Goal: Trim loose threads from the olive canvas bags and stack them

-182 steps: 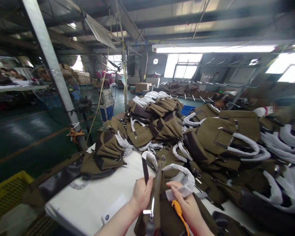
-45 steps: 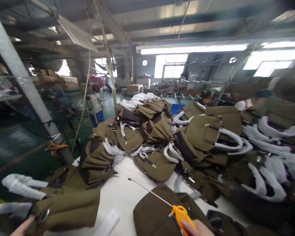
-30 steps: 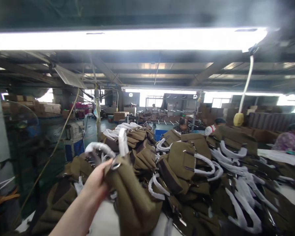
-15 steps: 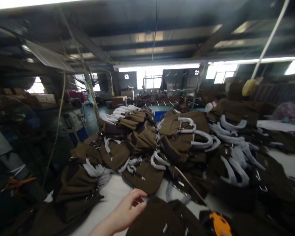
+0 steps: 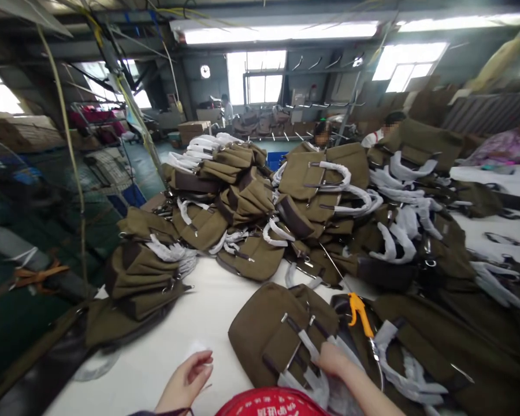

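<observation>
An olive-brown handbag (image 5: 268, 315) with dark trim lies on the white table, its handles wrapped in pale plastic. My right hand (image 5: 333, 359) is closed round a wrapped handle at the bag's right side. Left of the bag, over the bare tabletop, is my left hand (image 5: 189, 374), fingers loosely curled and apart from the thumb, touching no bag. Just right of the handbag lies an orange air blow gun (image 5: 360, 315) with a long thin nozzle. Another olive bag (image 5: 433, 335) with wrapped handles rests beyond it.
Olive bags are heaped across the back, including a bag (image 5: 251, 254) behind mine. More bags (image 5: 143, 277) stand at the left. A red item with white lettering (image 5: 273, 404) shows at the bottom edge. Two co-workers (image 5: 375, 136) (image 5: 502, 141) are farther back at right.
My view has tilted down. My right hand has come into view on a bag handle. My left hand now appears farther left, away from the handbag.
</observation>
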Demonstrator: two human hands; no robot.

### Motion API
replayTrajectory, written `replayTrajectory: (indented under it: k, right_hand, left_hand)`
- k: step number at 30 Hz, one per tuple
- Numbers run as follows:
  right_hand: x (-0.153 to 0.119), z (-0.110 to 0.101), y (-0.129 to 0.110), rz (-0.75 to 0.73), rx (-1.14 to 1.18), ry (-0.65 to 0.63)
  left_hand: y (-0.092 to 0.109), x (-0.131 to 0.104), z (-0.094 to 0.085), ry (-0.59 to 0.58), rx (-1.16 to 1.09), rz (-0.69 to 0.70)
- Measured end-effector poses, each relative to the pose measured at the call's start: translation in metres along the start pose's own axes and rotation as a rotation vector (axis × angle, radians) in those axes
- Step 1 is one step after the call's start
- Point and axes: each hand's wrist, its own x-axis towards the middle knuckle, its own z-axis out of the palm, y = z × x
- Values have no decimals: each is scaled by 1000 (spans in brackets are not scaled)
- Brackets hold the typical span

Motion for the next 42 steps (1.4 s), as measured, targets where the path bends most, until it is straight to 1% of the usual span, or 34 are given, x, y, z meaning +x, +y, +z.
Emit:
replayTrajectory:
  k: [1, 2, 3, 5, 7, 9, 11, 13, 15, 17, 18, 19, 20, 21, 23, 24, 25, 26, 27, 28, 30, 32, 34, 36, 38, 39, 40, 41, 42]
  right_hand:
    - [-6, 6, -2, 2, 0, -23]
    - [-11, 6, -3, -3, 1, -39]
    - [-13, 2, -5, -12, 4, -44]
    - [-12, -18, -11, -36, 18, -18]
    - [-7, -43, -21, -55, 62, 3]
    - [-4, -65, -34, -64, 160, -39]
    - [-6, -77, -52, -91, 312, -127]
    - [-14, -80, -77, -148, 468, -194]
    - [-26, -81, -108, -225, 570, -211]
    - [-41, -86, -141, -304, 613, -207]
    - [-49, -92, -157, -363, 606, -204]
    - [-59, -99, -171, -438, 565, -206]
    - [-70, -108, -183, -522, 486, -217]
    - [-81, -118, -193, -605, 370, -223]
    - [-102, -138, -204, -729, 95, -235]
    - [-112, -146, -208, -758, -18, -252]
    - [-120, -153, -210, -775, -93, -273]
    - [-127, -160, -213, -797, -141, -292]
    - [-133, -165, -216, -830, -172, -305]
    - [-137, -168, -220, -874, -192, -302]
    - [-142, -172, -231, -993, -201, -252]
    - [-142, -172, -241, -1085, -173, -249]
    - [-137, -168, -246, -1112, -142, -286]
    - [-131, -164, -246, -1111, -103, -255]
    - [-129, -164, -242, -1128, -36, -185]
    - [-130, -165, -241, -1139, -11, -185]
    - [-133, -166, -240, -1142, -2, -217]
    - [-137, -167, -240, -1135, -14, -274]
    - [-142, -167, -242, -1110, -40, -336]
  left_hand:
    - [1, -3, -1, 16, -13, -4]
    - [3, -6, -2, 27, -21, -10]
    - [6, -9, -4, 37, -21, -14]
    - [14, -14, -7, 50, -5, -22]
    - [21, -16, -10, 36, 21, -36]
    - [27, -16, -12, 4, 39, -31]
    - [32, -14, -11, -38, 57, 6]
    - [38, -12, -7, -99, 90, 56]
    - [50, -9, -2, -177, 119, 113]
    - [69, -7, 2, -227, 147, 180]
    - [82, -8, 3, -224, 169, 222]
    - [96, -10, 3, -188, 206, 275]
    - [111, -14, 3, -112, 259, 342]
    - [126, -21, 3, -9, 324, 421]
    - [153, -39, 3, 199, 453, 604]
    - [165, -49, 4, 248, 507, 698]
    - [176, -59, 6, 244, 549, 780]
    - [185, -68, 8, 189, 587, 836]
    - [192, -75, 11, 108, 625, 855]
    - [197, -80, 14, 22, 667, 836]
    - [204, -83, 18, -118, 770, 708]
    - [205, -80, 19, -255, 860, 560]
    - [200, -72, 16, -401, 862, 475]
    - [188, -59, 13, -496, 719, 434]
    - [170, -42, 14, -564, 444, 347]
    - [159, -33, 17, -578, 272, 266]
    - [146, -24, 22, -563, 104, 175]
    - [132, -15, 30, -524, -41, 86]
    - [118, -7, 38, -453, -152, 13]
